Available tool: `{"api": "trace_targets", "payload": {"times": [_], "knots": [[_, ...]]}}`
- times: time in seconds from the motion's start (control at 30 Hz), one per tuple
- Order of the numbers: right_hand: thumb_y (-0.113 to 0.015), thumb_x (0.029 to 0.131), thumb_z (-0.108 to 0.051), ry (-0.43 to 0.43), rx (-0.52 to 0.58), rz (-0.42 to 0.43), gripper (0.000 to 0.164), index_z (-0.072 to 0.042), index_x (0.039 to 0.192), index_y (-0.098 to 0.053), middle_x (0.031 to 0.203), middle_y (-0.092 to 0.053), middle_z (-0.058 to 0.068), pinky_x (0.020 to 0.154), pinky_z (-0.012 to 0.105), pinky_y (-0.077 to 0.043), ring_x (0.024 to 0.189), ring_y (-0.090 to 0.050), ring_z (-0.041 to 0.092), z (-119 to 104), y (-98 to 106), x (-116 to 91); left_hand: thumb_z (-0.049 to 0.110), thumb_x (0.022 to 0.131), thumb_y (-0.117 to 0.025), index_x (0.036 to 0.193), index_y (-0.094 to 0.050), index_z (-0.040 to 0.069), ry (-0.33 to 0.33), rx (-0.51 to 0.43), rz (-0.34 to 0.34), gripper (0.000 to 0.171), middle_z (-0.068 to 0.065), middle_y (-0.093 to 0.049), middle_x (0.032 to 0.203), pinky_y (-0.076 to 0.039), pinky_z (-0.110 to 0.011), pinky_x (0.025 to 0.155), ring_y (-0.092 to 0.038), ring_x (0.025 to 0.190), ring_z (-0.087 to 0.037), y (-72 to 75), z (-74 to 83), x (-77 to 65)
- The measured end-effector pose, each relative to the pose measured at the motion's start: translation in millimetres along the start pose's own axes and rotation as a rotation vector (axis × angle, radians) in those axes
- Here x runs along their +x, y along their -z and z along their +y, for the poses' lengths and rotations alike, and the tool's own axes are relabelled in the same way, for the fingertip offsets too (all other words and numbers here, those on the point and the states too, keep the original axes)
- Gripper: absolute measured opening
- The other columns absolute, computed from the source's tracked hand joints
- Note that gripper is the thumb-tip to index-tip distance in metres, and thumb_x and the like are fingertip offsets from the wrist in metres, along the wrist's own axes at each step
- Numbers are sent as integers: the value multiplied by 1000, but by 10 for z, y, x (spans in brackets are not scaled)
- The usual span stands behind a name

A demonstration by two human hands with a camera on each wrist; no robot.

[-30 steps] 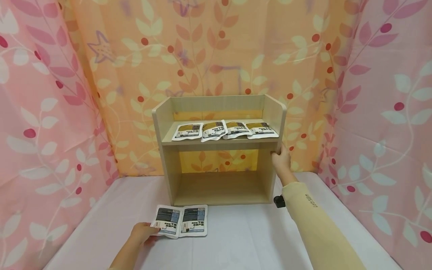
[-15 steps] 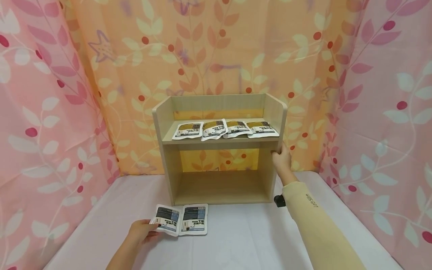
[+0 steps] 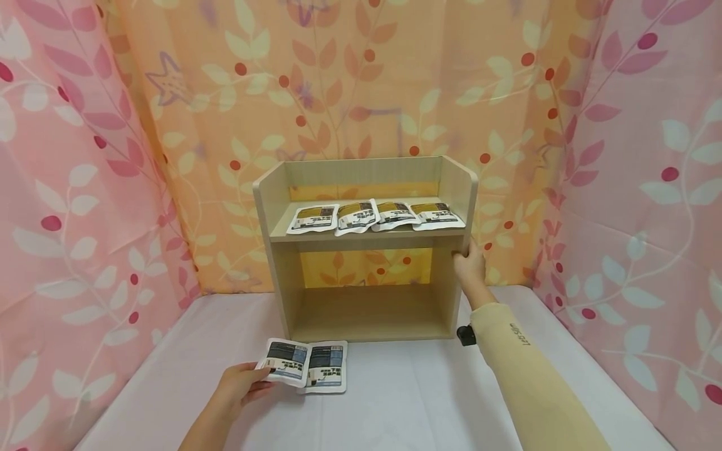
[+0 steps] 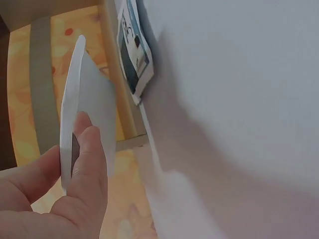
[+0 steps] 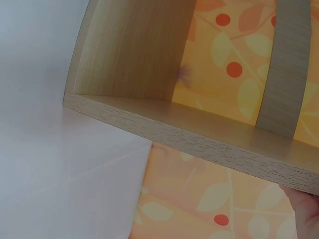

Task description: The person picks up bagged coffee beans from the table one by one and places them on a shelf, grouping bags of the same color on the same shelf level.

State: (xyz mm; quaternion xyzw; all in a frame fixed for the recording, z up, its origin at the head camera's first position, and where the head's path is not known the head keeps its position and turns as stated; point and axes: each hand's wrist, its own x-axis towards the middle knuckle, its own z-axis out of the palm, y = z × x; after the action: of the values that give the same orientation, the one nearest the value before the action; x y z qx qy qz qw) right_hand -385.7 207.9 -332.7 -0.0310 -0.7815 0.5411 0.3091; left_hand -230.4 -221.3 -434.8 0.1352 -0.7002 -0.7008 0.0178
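In the head view my left hand (image 3: 242, 385) pinches the left edge of a white flat pouch (image 3: 289, 362) with a dark and blue label. The left wrist view has this pouch (image 4: 97, 99) edge-on between thumb and fingers, raised off the table. Overlapped by it in the head view, a second matching pouch (image 3: 329, 371) lies on the table before the shelf. My right hand (image 3: 472, 269) grips the right side panel of the small wooden shelf (image 3: 361, 237). Only part of that hand (image 5: 305, 206) shows at the lower right of the right wrist view.
Several similar pouches with yellow and black labels, one of them a pouch (image 3: 314, 219) at the left, lie in a row on the upper board. Below is an open compartment (image 3: 369, 310). A white cloth covers the table (image 3: 395, 401); patterned curtains (image 3: 350, 75) enclose three sides.
My left hand has lifted the left pouch and brought it slightly up and right, so it now overlaps its neighbour. My right hand stays at the shelf's side.
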Motion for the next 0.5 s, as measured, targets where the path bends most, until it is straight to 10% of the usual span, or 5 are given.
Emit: {"api": "trace_targets", "payload": {"times": [0.5], "knots": [[-48, 87, -2, -2, 12, -4, 40, -1, 127, -54, 130, -55, 27, 103, 53, -34, 121, -49, 41, -19, 9, -9, -8, 93, -52, 120, -38, -29, -19, -79, -23, 37, -14, -68, 76, -56, -28, 62, -69, 64, -19, -247, 50, 5]]}}
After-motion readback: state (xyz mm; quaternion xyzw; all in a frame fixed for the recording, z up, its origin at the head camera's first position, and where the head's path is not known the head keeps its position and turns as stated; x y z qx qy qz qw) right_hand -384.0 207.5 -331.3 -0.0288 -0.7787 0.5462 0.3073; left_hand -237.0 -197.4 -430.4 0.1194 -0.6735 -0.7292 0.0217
